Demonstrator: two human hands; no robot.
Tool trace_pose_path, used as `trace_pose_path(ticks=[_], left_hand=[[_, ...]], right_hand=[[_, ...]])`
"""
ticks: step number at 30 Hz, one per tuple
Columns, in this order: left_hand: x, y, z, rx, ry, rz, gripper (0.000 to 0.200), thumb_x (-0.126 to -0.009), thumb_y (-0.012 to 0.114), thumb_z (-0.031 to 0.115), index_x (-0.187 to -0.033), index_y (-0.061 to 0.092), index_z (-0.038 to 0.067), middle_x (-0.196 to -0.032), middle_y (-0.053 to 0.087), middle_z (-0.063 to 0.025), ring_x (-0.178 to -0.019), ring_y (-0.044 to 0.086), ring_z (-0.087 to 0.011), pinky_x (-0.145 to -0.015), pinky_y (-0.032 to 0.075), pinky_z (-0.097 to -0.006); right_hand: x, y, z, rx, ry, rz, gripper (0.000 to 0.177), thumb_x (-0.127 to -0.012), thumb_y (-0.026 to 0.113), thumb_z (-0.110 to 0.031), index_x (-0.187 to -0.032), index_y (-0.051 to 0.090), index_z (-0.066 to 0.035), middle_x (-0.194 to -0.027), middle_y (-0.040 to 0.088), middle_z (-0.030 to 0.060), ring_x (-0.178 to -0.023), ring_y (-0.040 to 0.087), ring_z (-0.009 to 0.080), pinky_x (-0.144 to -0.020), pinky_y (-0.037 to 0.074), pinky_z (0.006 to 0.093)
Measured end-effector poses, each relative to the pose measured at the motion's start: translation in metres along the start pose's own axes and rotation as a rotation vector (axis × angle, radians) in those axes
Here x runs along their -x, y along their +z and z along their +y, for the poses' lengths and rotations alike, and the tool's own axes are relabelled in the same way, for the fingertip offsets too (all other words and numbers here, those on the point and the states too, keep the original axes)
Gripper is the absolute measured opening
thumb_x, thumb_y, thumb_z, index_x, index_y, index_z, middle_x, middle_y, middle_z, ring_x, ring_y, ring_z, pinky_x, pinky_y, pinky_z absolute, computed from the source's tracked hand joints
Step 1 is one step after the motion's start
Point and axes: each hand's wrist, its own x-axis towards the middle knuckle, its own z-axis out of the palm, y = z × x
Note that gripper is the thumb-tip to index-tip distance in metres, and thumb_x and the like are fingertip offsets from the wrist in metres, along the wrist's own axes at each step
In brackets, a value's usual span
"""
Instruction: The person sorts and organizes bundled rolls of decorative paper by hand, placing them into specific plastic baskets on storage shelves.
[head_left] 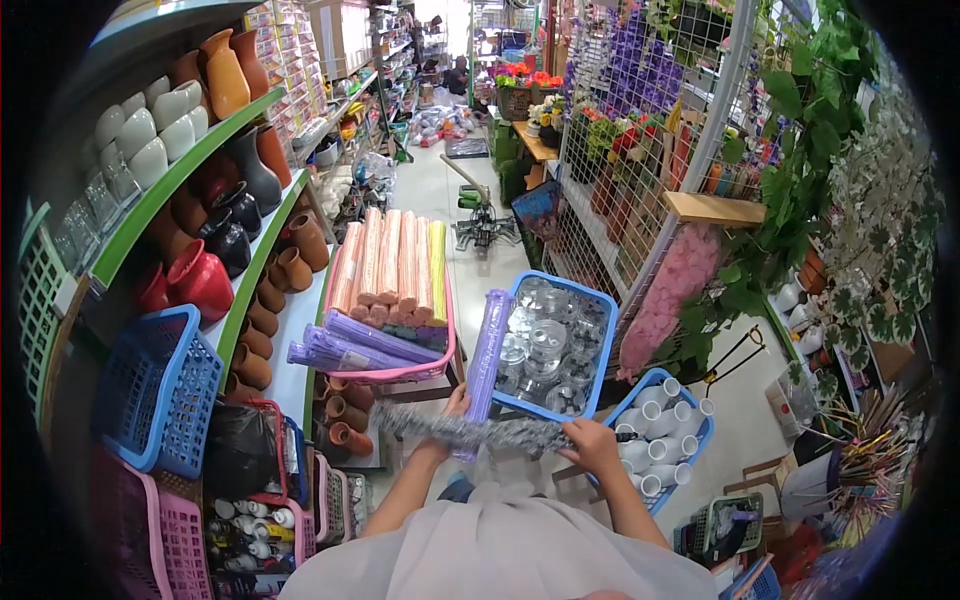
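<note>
Shelves (190,172) edge the aisle (420,190); left fingers (458,400) curl round purple bundle (490,350), right fingers (577,432) grip gray duster (520,436).

Left side: curved shelving, green edging. Top shelf (180,187) carries white vases (148,135) in a cluster, clear glass vases (100,200) at the near end, tall orange-brown vases (226,75) farther along. Middle shelf (266,222): glossy red vases (200,280), black vases (230,238), one taller dark grey vase (257,175). Lower shelf (298,310), pale surface: small terracotta pots (255,343), lined up along it. Floor (425,200): pale, smooth; dark flat mat (467,148) down the aisle, plastic-wrapped goods (440,125) heaped beyond.
</note>
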Motion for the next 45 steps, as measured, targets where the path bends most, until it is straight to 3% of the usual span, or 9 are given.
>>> trace_pose_path(ticks=[2,5,10,12,20,26,30,33,45], left_hand=[[0.010,0.001,0.000,0.070,-0.021,-0.011,0.054,-0.097,0.043,0.039,-0.141,0.027,0.013,-0.110,0.055,-0.0088,-0.082,0.060,-0.0160,-0.072,0.052,-0.0314],[0.015,0.008,0.003,0.028,-0.069,-0.135,0.058,-0.095,0.042,0.048,-0.142,0.025,0.017,-0.110,0.054,-0.0101,-0.081,0.059,-0.0178,-0.068,0.053,-0.0327],[0.016,0.000,-0.002,0.086,-0.162,-0.092,0.056,-0.099,0.033,0.046,-0.144,0.021,0.016,-0.114,0.056,-0.0120,-0.084,0.060,-0.0166,-0.072,0.053,-0.0308],[0.015,0.003,-0.002,0.104,-0.102,-0.096,0.056,-0.099,0.032,0.045,-0.144,0.021,0.015,-0.112,0.057,-0.0119,-0.084,0.060,-0.0163,-0.074,0.053,-0.0300],[0.040,-0.009,-0.005,-0.131,0.001,-0.124,0.056,-0.099,0.036,0.043,-0.145,0.021,0.015,-0.117,0.055,-0.0114,-0.094,0.061,-0.0189,-0.075,0.054,-0.0345],[0.048,-0.012,-0.002,0.124,-0.068,-0.104,0.055,-0.098,0.039,0.042,-0.144,0.023,0.016,-0.121,0.054,-0.0132,-0.090,0.063,-0.0239,-0.076,0.055,-0.0385],[0.057,-0.014,0.003,-0.013,-0.046,-0.128,0.051,-0.098,0.042,0.034,-0.143,0.027,0.014,-0.111,0.056,-0.0148,-0.081,0.063,-0.0200,-0.070,0.055,-0.0331],[0.063,-0.016,0.001,-0.040,-0.033,-0.119,0.050,-0.099,0.042,0.033,-0.142,0.027,0.013,-0.109,0.056,-0.0140,-0.080,0.062,-0.0193,-0.070,0.055,-0.0331],[0.083,-0.043,-0.001,-0.058,0.036,0.063,0.049,-0.098,0.042,0.035,-0.142,0.028,0.018,-0.113,0.054,-0.0135,-0.081,0.063,-0.0206,-0.070,0.056,-0.0339]], right_hand=[[0.004,0.007,0.007,-0.004,0.010,0.039,0.036,-0.069,0.074,-0.025,-0.094,0.059,-0.005,-0.079,0.061,0.0132,-0.077,0.060,0.0354,-0.065,0.048,0.0430],[-0.004,0.004,0.007,-0.025,0.641,0.219,0.032,-0.072,0.072,-0.023,-0.092,0.059,-0.003,-0.081,0.062,0.0164,-0.076,0.060,0.0367,-0.064,0.048,0.0430],[0.012,0.010,-0.010,-0.110,0.265,0.259,0.035,-0.069,0.074,-0.024,-0.094,0.060,-0.004,-0.087,0.064,0.0157,-0.079,0.061,0.0368,-0.066,0.048,0.0433],[0.009,-0.002,-0.020,0.014,0.092,-0.193,0.036,-0.068,0.074,-0.022,-0.097,0.060,-0.005,-0.092,0.064,0.0150,-0.084,0.061,0.0356,-0.068,0.049,0.0424],[-0.020,0.005,-0.004,-0.164,0.620,0.279,0.031,-0.076,0.069,-0.027,-0.090,0.058,-0.001,-0.084,0.061,0.0199,-0.079,0.058,0.0393,-0.065,0.045,0.0445],[-0.001,0.017,-0.003,-0.073,-0.029,0.057,0.040,-0.064,0.075,-0.024,-0.096,0.059,-0.005,-0.089,0.062,0.0134,-0.077,0.060,0.0323,-0.063,0.047,0.0409],[-0.005,0.033,0.020,-0.016,0.091,0.035,0.039,-0.070,0.073,-0.027,-0.098,0.059,-0.005,-0.093,0.063,0.0160,-0.083,0.061,0.0348,-0.069,0.048,0.0421],[-0.033,0.031,0.022,-0.232,0.643,0.263,0.043,-0.082,0.065,-0.040,-0.096,0.056,0.000,-0.090,0.064,0.0226,-0.083,0.060,0.0425,-0.072,0.046,0.0473],[-0.052,0.099,0.046,0.001,0.483,-0.005,0.048,-0.075,0.069,-0.015,-0.119,0.049,-0.009,-0.111,0.053,0.0165,-0.102,0.054,0.0370,-0.082,0.044,0.0448]])
